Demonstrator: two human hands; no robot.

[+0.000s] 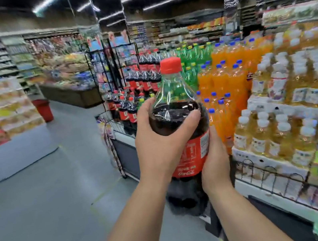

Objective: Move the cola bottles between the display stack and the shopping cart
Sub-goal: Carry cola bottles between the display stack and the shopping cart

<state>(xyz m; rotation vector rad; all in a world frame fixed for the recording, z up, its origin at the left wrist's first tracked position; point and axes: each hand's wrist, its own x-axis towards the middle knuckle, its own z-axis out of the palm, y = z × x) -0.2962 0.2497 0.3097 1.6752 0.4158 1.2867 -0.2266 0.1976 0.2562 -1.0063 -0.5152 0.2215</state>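
Note:
A large cola bottle (176, 117) with a red cap and red label stands upright in mid-air in front of me. My left hand (157, 143) grips its shoulder, thumb across the front. My right hand (215, 161) holds its right side at the label, fingers hidden behind the bottle. Beyond it rises the display stack of cola bottles (139, 85) in tiers. No shopping cart shows in this view.
Green soda bottles (192, 60), orange soda bottles (225, 79) and pale yellow bottles (280, 121) fill the display to the right, fenced by a low wire rail (268, 173). A red bucket (43, 109) stands on the grey floor at left. Shelves line the far aisle.

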